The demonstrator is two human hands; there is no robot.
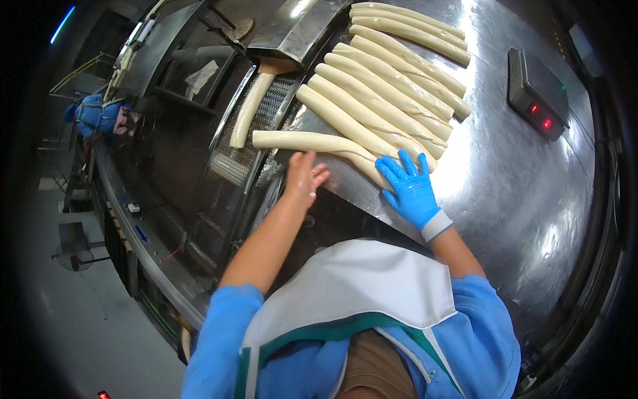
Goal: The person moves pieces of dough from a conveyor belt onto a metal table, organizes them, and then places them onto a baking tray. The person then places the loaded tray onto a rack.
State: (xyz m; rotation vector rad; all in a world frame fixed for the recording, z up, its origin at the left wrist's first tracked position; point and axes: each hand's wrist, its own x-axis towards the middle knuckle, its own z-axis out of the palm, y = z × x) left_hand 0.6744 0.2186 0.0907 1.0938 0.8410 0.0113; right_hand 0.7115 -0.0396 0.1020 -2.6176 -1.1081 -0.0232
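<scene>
Long pale dough rolls [372,100] lie side by side, slanting across the steel table. The nearest dough roll [309,141] bends, its left end sticking out past the table edge over the mesh conveyor. Just below that roll is my bare left hand [306,178], fingers apart and nothing in it; whether its fingertips touch the dough I cannot tell. In a blue glove, my right hand [410,189] has its fingers spread over the right ends of the nearest rolls. Another dough roll [250,110] lies on the mesh conveyor [229,166], below a brownish outlet.
A scale-like grey box with red lit digits [537,96] stands on the steel table [512,199] to the right. At the far left, a person in blue [96,116] is beside the machinery. A metal housing [292,36] covers the conveyor's far end.
</scene>
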